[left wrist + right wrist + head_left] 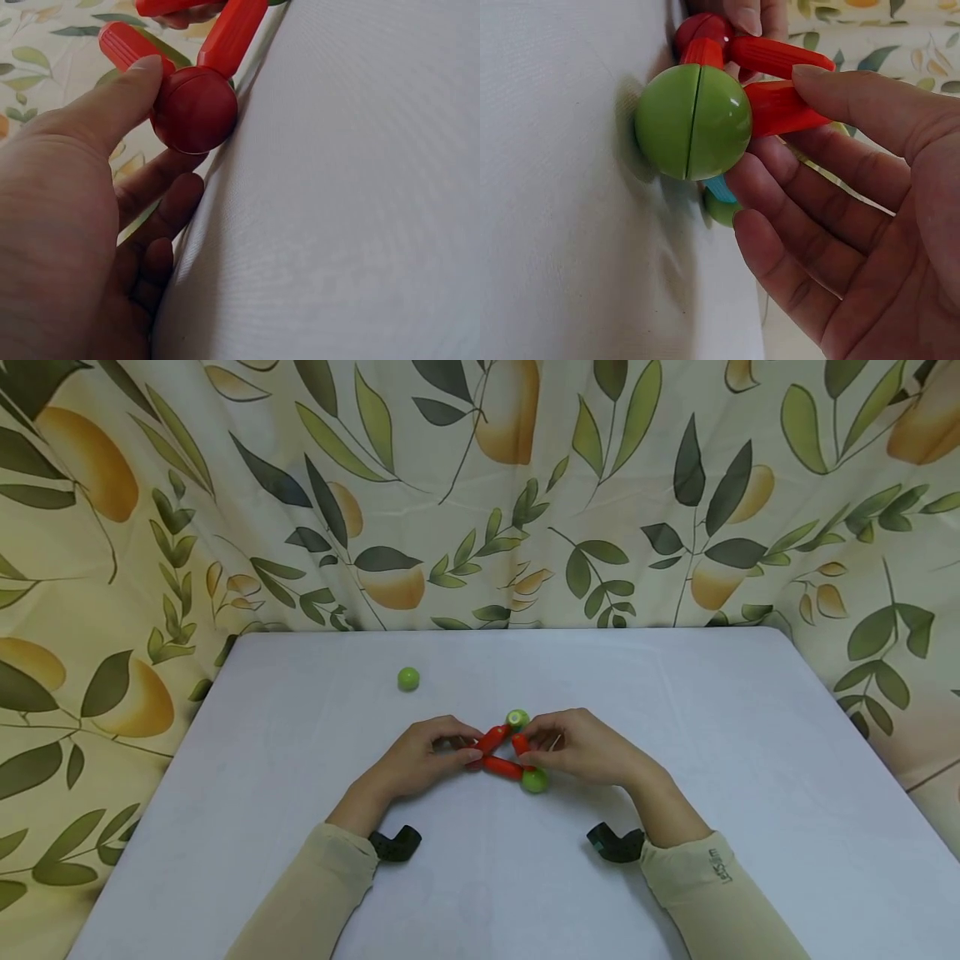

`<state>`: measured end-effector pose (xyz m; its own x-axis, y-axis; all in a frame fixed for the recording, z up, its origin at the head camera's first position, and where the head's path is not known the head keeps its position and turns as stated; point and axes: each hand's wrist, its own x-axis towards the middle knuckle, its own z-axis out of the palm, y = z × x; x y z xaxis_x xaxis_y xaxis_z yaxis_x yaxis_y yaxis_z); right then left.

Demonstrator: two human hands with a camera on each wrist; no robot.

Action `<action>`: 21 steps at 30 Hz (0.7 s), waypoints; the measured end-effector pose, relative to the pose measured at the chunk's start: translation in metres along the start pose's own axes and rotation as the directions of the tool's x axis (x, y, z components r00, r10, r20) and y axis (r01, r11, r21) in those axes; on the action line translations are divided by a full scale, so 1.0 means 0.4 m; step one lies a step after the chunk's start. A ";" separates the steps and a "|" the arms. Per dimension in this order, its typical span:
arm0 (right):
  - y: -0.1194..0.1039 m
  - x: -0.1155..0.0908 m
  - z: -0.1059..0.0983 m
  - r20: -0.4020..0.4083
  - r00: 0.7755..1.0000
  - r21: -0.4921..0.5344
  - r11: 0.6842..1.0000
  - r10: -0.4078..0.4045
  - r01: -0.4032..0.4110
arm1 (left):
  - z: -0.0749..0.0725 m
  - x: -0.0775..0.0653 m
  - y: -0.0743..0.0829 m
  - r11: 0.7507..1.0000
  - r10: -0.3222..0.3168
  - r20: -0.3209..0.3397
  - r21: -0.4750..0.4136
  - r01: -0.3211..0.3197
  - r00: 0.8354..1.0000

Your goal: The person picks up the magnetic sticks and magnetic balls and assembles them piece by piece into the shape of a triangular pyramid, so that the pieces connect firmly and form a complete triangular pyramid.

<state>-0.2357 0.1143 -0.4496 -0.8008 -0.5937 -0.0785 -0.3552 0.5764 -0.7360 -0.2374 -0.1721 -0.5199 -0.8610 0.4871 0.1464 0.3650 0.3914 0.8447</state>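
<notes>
My left hand [431,756] pinches a red ball [195,111] between thumb and fingers. Two red rods spread out from that ball, an upper rod [492,739] and a lower rod [502,767]. At the lower rod's far end is a green ball [694,122], low over the white cloth. My right hand [581,747] pinches another red rod [521,745], whose near end meets this green ball. A second green ball [517,720] lies by the upper rod's tip; whether the right-hand rod touches it, I cannot tell.
A loose green ball [408,679] sits farther back on the left of the white-covered table [675,693]. Behind it hangs a leaf-and-fruit patterned curtain [480,585]. Black wrist cameras [395,844] stick out from both sleeves, low over the cloth.
</notes>
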 end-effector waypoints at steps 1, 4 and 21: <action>0.000 0.000 0.000 0.000 1.000 -0.001 1.000 0.001 -0.001 | 0.000 0.001 0.000 1.000 -0.002 -0.001 -0.002 0.002 1.000; 0.002 0.000 0.001 0.003 1.000 0.000 1.000 0.013 -0.013 | 0.002 0.003 0.000 1.000 -0.012 0.001 0.003 0.012 1.000; 0.011 0.002 0.002 0.014 1.000 0.014 1.000 0.028 -0.028 | 0.003 0.005 0.001 0.999 -0.022 0.010 0.023 0.022 1.000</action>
<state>-0.2377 0.1160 -0.4535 -0.8039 -0.5849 -0.1082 -0.3259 0.5852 -0.7426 -0.2383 -0.1700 -0.5198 -0.8653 0.4859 0.1227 0.3544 0.4200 0.8355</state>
